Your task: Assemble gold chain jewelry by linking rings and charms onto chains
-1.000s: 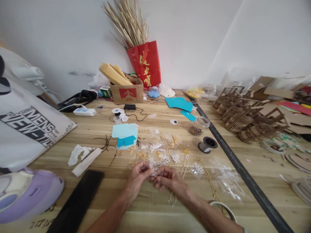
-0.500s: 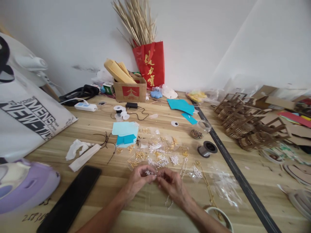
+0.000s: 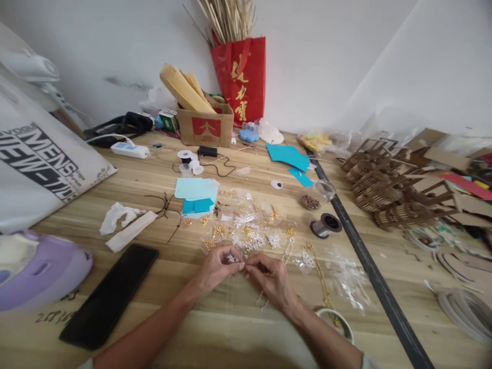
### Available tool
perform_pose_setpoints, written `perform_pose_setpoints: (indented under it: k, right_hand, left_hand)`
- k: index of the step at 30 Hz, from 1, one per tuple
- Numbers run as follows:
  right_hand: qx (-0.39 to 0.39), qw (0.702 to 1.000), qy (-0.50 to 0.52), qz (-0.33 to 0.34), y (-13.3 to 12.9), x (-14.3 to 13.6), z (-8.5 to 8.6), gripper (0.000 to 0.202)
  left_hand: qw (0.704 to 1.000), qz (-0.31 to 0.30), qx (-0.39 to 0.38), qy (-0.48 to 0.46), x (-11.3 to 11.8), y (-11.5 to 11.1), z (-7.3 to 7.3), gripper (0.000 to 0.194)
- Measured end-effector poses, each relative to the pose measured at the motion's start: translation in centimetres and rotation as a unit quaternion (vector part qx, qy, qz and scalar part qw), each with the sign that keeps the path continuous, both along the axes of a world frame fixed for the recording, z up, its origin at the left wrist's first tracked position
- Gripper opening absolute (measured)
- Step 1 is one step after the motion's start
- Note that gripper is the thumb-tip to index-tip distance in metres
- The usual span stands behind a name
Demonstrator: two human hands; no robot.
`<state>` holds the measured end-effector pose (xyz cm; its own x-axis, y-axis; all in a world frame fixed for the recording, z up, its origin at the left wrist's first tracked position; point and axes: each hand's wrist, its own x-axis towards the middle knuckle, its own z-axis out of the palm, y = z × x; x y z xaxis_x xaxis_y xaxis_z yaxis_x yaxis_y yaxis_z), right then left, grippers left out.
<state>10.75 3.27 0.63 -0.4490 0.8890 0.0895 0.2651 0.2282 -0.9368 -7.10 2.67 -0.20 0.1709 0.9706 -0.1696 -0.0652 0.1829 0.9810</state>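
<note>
My left hand is closed in a pinch, with a small clump of silver-coloured jewellery pieces at its fingers. Touching or almost touching its fingertips is my right hand, also pinched; whatever sits between its thumb and finger is too small to name. A thin silver chain shows below the right hand, and it is unclear whether the hand holds it. Just beyond both hands lie heaps of silver findings and gold findings on clear plastic bags.
Right of the hands are a gold chain, a white cup, clear plastic bags and a wire spool. A black phone and a purple iron lie left. Brown wooden models stand at far right.
The whole view has shifted slightly, with the table higher in the picture. Both hands stay pinched together at the same place, with the fingertips moving only a little.
</note>
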Motion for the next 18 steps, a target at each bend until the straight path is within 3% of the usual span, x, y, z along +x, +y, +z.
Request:
perform_pose_setpoints:
  k: [9,18]
  right_hand:
    - [-0.053,0.997,0.052,-0.001,0.2,-0.1,0.3,0.024]
    - [-0.175,0.970,0.166,-0.039,0.8,0.1,0.4,0.026]
  left_hand:
    - [1.000,-0.017,-0.017,-0.011,-0.3,0.1,0.3,0.015]
    - [0.999,-0.004,0.010,0.038,-1.1,0.4,-0.1,0.011]
